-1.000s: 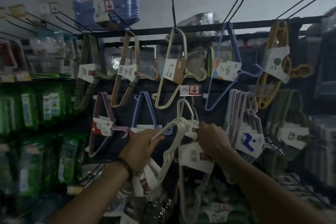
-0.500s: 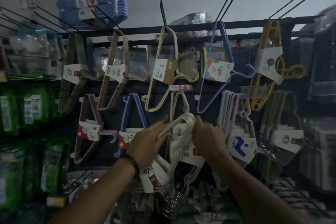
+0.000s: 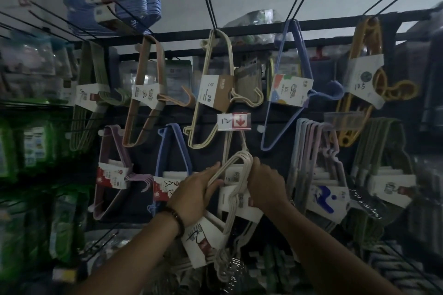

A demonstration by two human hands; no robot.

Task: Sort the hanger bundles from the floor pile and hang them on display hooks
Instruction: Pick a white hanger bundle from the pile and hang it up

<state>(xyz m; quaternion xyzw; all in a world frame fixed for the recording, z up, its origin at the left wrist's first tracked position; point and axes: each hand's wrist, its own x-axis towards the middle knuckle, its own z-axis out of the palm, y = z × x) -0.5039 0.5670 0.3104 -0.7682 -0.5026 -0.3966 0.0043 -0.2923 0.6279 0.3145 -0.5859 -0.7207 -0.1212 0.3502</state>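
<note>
Hanger bundle (image 3: 236,170), cream-white, is held up against the dark display rack (image 3: 263,29), just below the price tag (image 3: 233,121) marked 12. Its upper corner is gripped from both sides. The fingers (image 3: 212,185) of the left hand (image 3: 194,195) are curled round the slanting left arm; the right hand (image 3: 266,187) is closed round the right side near the top. The bundle's paper sleeve (image 3: 202,243) hangs under the left wrist. A blue bundle (image 3: 173,148) is hung to the left, a pastel bundle (image 3: 311,151) to the right. Whether a hook is engaged cannot be told.
</note>
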